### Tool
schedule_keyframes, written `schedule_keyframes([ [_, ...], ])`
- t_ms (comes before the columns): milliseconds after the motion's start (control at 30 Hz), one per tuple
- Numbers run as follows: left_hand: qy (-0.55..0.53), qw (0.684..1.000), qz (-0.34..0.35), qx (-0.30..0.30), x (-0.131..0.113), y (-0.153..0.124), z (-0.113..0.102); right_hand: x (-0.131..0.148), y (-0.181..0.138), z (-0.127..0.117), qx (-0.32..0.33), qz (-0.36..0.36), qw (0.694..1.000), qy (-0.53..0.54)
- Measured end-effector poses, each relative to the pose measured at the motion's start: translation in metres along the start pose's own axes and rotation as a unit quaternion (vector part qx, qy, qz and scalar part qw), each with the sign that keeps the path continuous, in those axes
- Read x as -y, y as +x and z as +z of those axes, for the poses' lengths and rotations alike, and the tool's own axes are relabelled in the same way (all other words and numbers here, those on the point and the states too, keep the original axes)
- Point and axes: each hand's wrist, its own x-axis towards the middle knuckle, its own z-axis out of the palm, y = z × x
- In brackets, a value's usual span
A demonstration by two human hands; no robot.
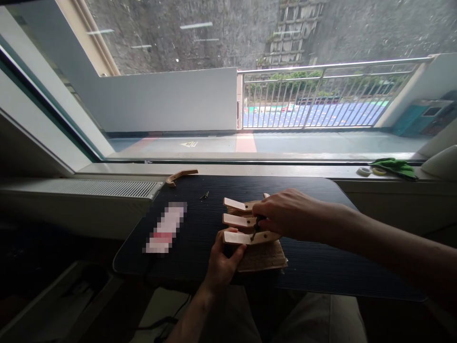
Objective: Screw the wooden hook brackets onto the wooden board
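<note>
Three bent wooden hooks, the near one (237, 237), the middle one (235, 220) and the far one (234, 205), lie side by side across a rough wooden board (262, 259). My left hand (221, 257) pinches the left end of the near hook between thumb and fingers. Above the hooks, my right hand (282, 212) is closed around a dark screwdriver (257, 226). Its tip points down onto the near hook, close to the bend. The fingers cover much of the handle and parts of the far and middle hooks.
On the black table (314, 267) lie several small screws (204, 195), another bent wooden piece (182, 175) at the back left, and a blurred pinkish item (166, 228). Green gloves (394, 166) and a white tape roll (364, 171) rest on the windowsill.
</note>
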Motion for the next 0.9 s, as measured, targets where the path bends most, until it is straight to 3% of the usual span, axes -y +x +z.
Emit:
schedule_keyframes([
  [233,0.028,1.0,-0.011,0.002,0.002,0.002,0.001,-0.004,0.005,-0.005,0.005,-0.059,0.998,0.02],
  [533,0.043,0.999,-0.019,-0.004,0.003,0.003,0.003,-0.014,0.005,0.005,-0.012,-0.03,0.999,0.033],
  [733,0.051,0.998,-0.018,0.02,0.002,0.004,0.002,-0.014,0.002,-0.002,-0.001,-0.079,0.996,0.05],
  [900,0.043,0.999,-0.022,0.019,0.004,0.004,0.001,-0.012,0.007,0.005,-0.003,-0.061,0.998,0.032],
])
